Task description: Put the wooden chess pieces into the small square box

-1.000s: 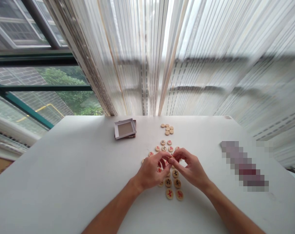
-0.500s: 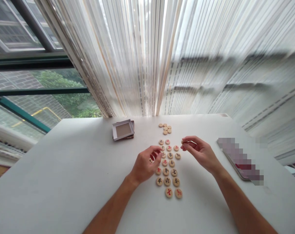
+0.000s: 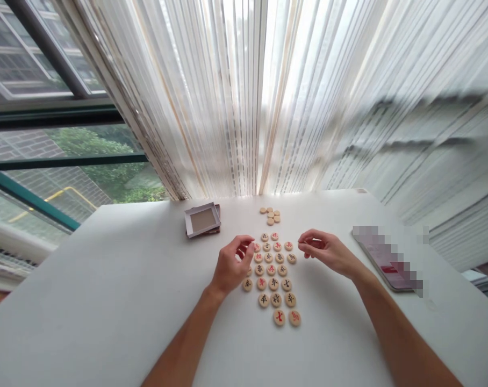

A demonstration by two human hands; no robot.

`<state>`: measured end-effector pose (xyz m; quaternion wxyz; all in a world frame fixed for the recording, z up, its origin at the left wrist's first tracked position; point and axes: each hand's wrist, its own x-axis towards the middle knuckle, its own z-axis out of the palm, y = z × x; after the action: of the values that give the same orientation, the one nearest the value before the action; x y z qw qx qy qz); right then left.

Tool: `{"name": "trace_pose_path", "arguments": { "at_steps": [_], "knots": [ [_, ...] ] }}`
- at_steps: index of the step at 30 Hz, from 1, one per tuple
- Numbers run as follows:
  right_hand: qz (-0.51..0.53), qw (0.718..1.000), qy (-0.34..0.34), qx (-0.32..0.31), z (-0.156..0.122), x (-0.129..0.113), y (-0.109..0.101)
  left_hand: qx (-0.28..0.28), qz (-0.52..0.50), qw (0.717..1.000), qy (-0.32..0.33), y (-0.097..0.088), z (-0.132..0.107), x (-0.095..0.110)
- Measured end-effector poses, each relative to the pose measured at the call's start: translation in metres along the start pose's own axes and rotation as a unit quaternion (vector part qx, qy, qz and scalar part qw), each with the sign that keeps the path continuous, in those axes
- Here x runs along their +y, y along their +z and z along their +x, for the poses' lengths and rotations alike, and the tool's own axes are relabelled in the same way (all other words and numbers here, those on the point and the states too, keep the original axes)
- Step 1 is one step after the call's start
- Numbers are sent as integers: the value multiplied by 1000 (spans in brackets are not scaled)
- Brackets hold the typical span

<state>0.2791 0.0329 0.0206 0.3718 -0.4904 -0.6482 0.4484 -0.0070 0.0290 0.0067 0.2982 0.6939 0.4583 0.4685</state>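
Round wooden Chinese chess pieces [image 3: 273, 284] with red and black characters lie in tidy rows on a white table [image 3: 107, 279]. My left hand [image 3: 231, 263] hovers at the left side of the rows, fingers curled, over or touching the pieces there and hiding a few. My right hand [image 3: 323, 250] is just right of the rows, close to a piece [image 3: 291, 258], with its fingers loosely curved and no piece showing in them. A small group of plain-faced pieces [image 3: 270, 216] lies beyond the rows.
A small cardboard box [image 3: 201, 220] with its lid or tray sits at the far left of the pieces. A pixelated phone [image 3: 385, 258] lies at the right. Sheer striped curtains [image 3: 268, 107] and a window [image 3: 58, 156] rise behind the table's far edge.
My hands were together over the middle of the rows and have drawn apart, left hand leftward, right hand rightward. The rows now show uncovered, and the view has tilted slightly.
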Motion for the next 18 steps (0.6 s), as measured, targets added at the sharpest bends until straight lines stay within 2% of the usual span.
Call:
{"name": "trace_pose_path", "arguments": {
  "at_steps": [6, 13, 18],
  "knots": [
    [-25, 998, 44, -22, 0, 3, -6, 9, 4, 1000, 10, 1, 0, -1],
    [-42, 977, 114, -174, -10, -1, 0, 10, 5, 1000, 8, 0, 0, -4],
    [-55, 974, 132, -174, -14, 9, 5, 7, 9, 1000, 17, 0, 0, -5]
  ]
}}
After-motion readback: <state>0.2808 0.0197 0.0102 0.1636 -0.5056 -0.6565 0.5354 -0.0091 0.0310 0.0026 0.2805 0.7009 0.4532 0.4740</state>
